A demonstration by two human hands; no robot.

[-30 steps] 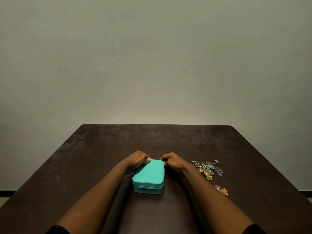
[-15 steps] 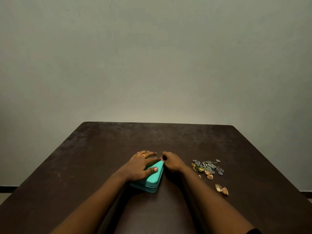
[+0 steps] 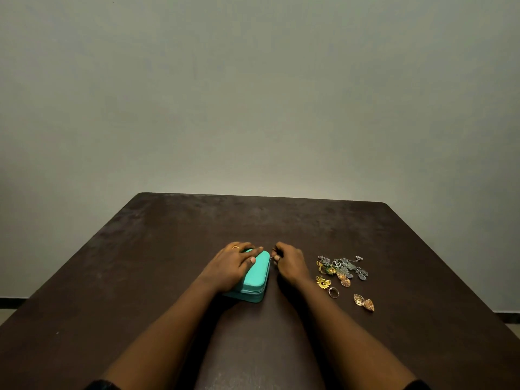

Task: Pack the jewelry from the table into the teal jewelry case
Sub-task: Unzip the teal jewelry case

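The teal jewelry case (image 3: 257, 273) lies closed on the dark table, a little left of centre. My left hand (image 3: 232, 266) rests flat on its lid, fingers spread over the top, covering the left part. My right hand (image 3: 289, 263) sits at the case's far right corner, fingers pinched on the small zipper pull (image 3: 272, 257). To the right lies a pile of silver and gold jewelry (image 3: 342, 267). Nearer me lie a gold earring (image 3: 323, 282), a ring (image 3: 334, 292) and a pair of gold leaf earrings (image 3: 364, 302).
The dark brown table (image 3: 140, 277) ends at a far edge below a plain grey wall. Its left and right edges slant outward toward me. My forearms cross the near part of the table.
My left hand moved from the case's far left corner onto its lid and presses it down. The case has turned slightly. My right hand stays at the far right corner, now pinched on the zipper pull.
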